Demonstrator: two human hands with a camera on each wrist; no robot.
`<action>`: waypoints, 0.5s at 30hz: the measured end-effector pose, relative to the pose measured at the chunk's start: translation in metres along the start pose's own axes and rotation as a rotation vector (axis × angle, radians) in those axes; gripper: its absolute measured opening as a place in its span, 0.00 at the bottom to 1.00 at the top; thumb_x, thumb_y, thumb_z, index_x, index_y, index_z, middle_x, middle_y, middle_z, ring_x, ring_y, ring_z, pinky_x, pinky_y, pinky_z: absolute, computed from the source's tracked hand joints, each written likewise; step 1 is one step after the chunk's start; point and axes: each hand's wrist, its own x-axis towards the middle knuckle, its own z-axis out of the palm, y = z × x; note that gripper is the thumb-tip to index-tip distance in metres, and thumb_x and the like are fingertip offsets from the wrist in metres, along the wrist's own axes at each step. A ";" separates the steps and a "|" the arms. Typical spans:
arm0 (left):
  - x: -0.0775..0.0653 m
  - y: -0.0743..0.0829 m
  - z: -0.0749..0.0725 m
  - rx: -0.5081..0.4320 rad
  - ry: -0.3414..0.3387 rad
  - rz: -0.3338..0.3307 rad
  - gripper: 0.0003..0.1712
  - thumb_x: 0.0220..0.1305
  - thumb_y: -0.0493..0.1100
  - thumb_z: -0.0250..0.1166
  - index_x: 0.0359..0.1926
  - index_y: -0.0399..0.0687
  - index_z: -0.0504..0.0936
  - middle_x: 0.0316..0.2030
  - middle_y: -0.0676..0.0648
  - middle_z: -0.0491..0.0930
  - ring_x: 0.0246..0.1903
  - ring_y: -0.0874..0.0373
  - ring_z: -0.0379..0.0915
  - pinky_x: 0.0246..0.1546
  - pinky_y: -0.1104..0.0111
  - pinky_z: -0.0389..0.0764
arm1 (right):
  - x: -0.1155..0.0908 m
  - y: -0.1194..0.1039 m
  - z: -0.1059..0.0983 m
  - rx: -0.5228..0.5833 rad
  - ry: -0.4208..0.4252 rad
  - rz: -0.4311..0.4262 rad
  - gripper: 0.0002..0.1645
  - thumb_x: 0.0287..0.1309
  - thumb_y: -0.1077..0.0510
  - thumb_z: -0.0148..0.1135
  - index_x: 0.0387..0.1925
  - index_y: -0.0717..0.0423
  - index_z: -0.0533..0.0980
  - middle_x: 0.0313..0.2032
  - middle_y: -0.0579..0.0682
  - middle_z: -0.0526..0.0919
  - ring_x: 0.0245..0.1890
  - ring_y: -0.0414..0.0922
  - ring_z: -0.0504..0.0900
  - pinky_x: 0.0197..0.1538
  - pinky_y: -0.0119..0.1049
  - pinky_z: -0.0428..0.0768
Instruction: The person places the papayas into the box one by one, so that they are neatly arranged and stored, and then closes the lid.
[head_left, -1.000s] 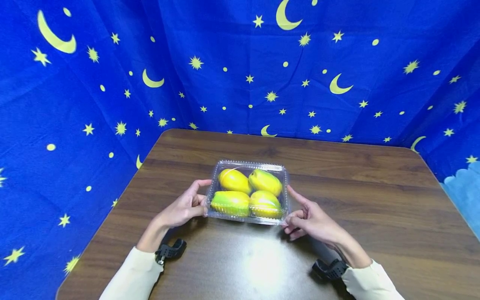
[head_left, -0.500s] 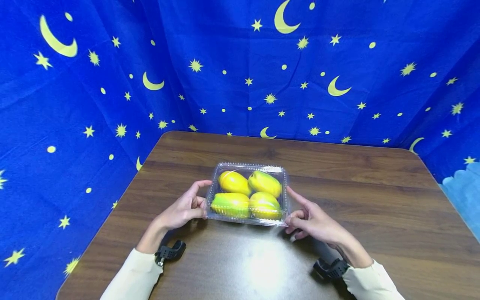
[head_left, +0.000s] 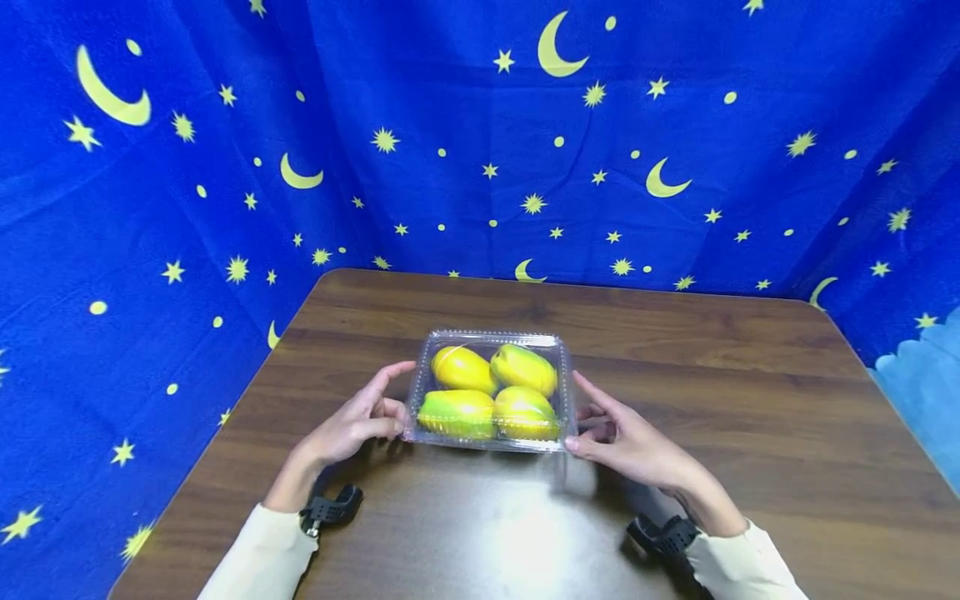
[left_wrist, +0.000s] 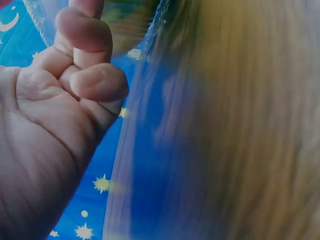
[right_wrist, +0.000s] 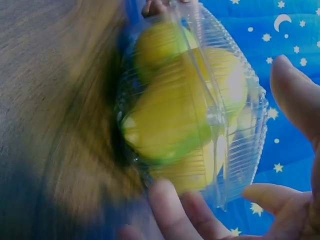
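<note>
A clear plastic clamshell box (head_left: 487, 445) with a ridged rim is in the middle of the head view. Several yellow-green mangoes (head_left: 523, 369) lie inside it. My left hand (head_left: 352, 421) holds the box's left side, thumb near the front corner and index finger farther back. My right hand (head_left: 637, 446) holds the right side, its thumb at the front corner and index finger stretched along the edge. In the right wrist view, fingers (right_wrist: 167, 202) reach the box's lower edge. The left wrist view shows curled fingers beside a blurred part of the box. Whether the base touches the table is unclear.
The box is over a brown wooden table (head_left: 720, 367) with rounded far corners and a bright glare near its front. A blue curtain (head_left: 450, 100) with yellow moons and stars hangs behind and to the left. Light blue fabric (head_left: 926, 383) shows at the right edge.
The head view has tilted slightly, shifting the scene a little down and left. The right hand's lower fingers have drawn behind the thumb, which now lies on the box's corner.
</note>
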 end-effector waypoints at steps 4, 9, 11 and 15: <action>-0.003 -0.002 -0.007 0.075 0.039 0.033 0.40 0.69 0.36 0.53 0.77 0.45 0.47 0.28 0.26 0.76 0.26 0.38 0.71 0.26 0.59 0.73 | 0.003 -0.001 0.000 -0.063 0.079 -0.054 0.55 0.60 0.53 0.70 0.80 0.46 0.48 0.65 0.70 0.69 0.61 0.62 0.77 0.60 0.50 0.79; -0.007 -0.001 -0.012 0.199 0.156 0.094 0.35 0.74 0.36 0.51 0.77 0.50 0.51 0.29 0.29 0.79 0.28 0.43 0.74 0.29 0.62 0.74 | 0.003 -0.001 0.000 -0.245 0.233 -0.106 0.57 0.55 0.47 0.74 0.79 0.38 0.52 0.71 0.61 0.66 0.70 0.63 0.67 0.64 0.63 0.71; -0.008 0.001 -0.013 0.265 0.232 0.114 0.35 0.73 0.37 0.53 0.77 0.53 0.53 0.32 0.32 0.80 0.31 0.48 0.76 0.32 0.65 0.75 | 0.003 -0.002 -0.001 -0.293 0.286 -0.129 0.57 0.54 0.47 0.75 0.79 0.38 0.53 0.74 0.58 0.64 0.71 0.60 0.65 0.64 0.64 0.70; -0.011 0.007 -0.016 0.386 0.372 0.161 0.38 0.69 0.35 0.59 0.76 0.54 0.57 0.41 0.40 0.82 0.35 0.59 0.77 0.34 0.69 0.75 | 0.003 -0.004 -0.004 -0.274 0.348 -0.159 0.56 0.54 0.51 0.76 0.78 0.38 0.55 0.76 0.56 0.60 0.74 0.59 0.62 0.66 0.62 0.69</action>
